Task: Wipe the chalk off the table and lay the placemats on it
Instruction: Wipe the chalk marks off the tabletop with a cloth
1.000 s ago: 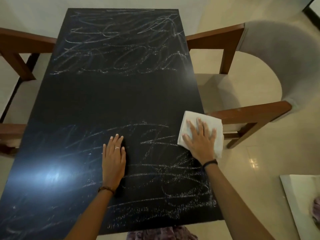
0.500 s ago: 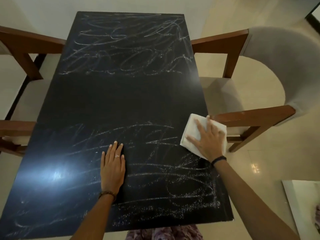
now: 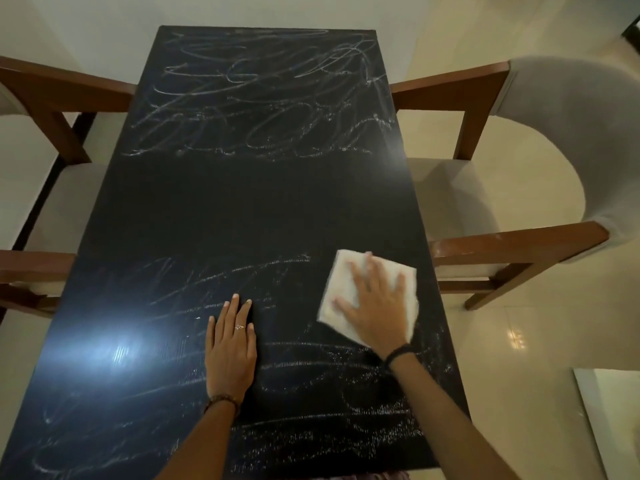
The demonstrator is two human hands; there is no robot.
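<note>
Right hand flat on a white cloth, left hand braced on the chalked worktop.

I see my right hand [image 3: 375,311] pressing the folded white cloth [image 3: 337,284] onto the black worktop [image 3: 242,209] near its right edge, fingers [image 3: 360,277] straight and spread over it, not curled round it. My left hand [image 3: 230,348] lies palm down just left of the cloth, fingers straight and close together, holding nothing; a ring shows on one finger. Chalk scribbles [image 3: 263,98] cover the far end, and more chalk marks [image 3: 346,410] lie across the near end around both hands; the middle band looks dark. A wooden chair [image 3: 519,237] stands at the right side, another chair [image 3: 52,95] at the left. I cannot make out any placemats.
</note>
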